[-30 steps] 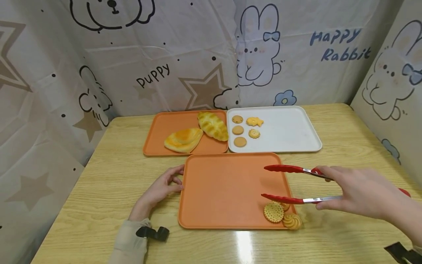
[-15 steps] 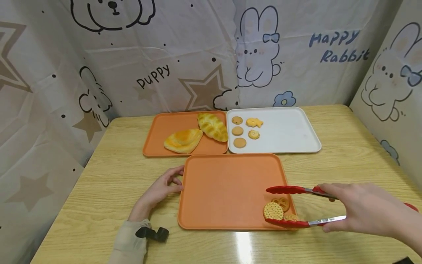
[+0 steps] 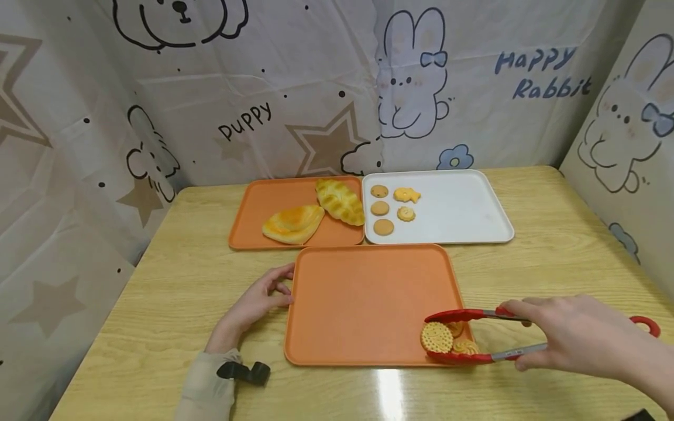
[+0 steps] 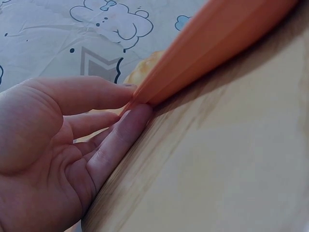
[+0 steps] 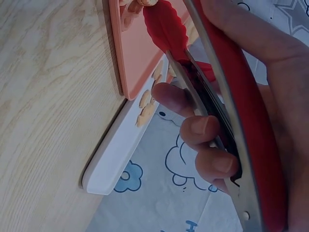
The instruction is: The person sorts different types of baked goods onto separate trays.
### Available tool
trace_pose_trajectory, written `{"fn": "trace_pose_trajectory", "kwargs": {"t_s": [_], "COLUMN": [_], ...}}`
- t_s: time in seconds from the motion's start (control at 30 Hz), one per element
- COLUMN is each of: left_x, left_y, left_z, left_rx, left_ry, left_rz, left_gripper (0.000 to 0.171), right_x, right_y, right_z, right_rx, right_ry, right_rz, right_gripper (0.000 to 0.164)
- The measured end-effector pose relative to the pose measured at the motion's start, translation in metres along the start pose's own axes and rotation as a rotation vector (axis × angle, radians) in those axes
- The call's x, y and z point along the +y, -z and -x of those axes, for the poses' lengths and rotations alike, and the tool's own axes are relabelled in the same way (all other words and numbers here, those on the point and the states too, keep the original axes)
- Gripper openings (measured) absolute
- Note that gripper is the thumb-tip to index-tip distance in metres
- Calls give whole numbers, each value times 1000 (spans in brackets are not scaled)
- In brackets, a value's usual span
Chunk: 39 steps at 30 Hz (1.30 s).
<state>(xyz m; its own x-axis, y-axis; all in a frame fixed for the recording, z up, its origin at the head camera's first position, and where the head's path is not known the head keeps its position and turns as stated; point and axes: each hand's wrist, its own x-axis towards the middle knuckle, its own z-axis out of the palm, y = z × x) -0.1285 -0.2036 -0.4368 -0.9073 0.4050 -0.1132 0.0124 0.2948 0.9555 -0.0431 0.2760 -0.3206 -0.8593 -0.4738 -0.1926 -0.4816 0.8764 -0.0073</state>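
Observation:
My right hand [image 3: 584,336] holds red-tipped metal tongs [image 3: 518,351], its fingers wrapped round the handles, as the right wrist view also shows. The two red tong heads lie apart on either side of a small cookie cluster in the near right corner of the front orange tray [image 3: 363,304]. In that cluster are a round dotted cookie [image 3: 436,338], a swirled cookie [image 3: 466,347] and a partly hidden pretzel-shaped one [image 3: 456,328]. My left hand [image 3: 259,298] touches the tray's left rim with thumb and fingertips; close up, the fingertips [image 4: 137,116] meet its outer wall.
Behind stands another orange tray [image 3: 263,202] with a folded pastry [image 3: 293,224] and a braided bread [image 3: 340,202]. Beside it, a white tray [image 3: 458,210] bears several small cookies [image 3: 383,227] on its left side. A printed curtain [image 3: 295,76] hangs behind the wooden table [image 3: 174,280].
The tongs have come down and nearer to me, from above the tray's right edge to around the cookies, and their heads have closed somewhat. My left hand stays at the rim.

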Motion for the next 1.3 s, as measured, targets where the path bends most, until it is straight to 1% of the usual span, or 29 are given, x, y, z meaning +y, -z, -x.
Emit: {"fn": "trace_pose_trajectory", "kwargs": {"t_s": [0.27,0.57,0.77,0.97,1.3], "left_x": [-3,-2,-2,-2,-3], "left_y": [2,2,2,1,1], "left_z": [0,-1,0,0,-1], "left_rx": [-3,-1,-6,-5,-5], "left_ry": [2,1,1,4,-3], "left_rz": [-14,-3,1,4,-2], "left_gripper": [66,66,67,67,66], "right_x": [-1,2,5,12,25], "right_y": [1,6,11,14,18], "right_z": [-5,-12,-17,-23,-35], "right_rx": [16,72,97,152,165], "right_ry": [22,58,61,96,69], "right_rz": [-24,8,23,19,-14], "right_gripper": [81,78,74,67,66]}}
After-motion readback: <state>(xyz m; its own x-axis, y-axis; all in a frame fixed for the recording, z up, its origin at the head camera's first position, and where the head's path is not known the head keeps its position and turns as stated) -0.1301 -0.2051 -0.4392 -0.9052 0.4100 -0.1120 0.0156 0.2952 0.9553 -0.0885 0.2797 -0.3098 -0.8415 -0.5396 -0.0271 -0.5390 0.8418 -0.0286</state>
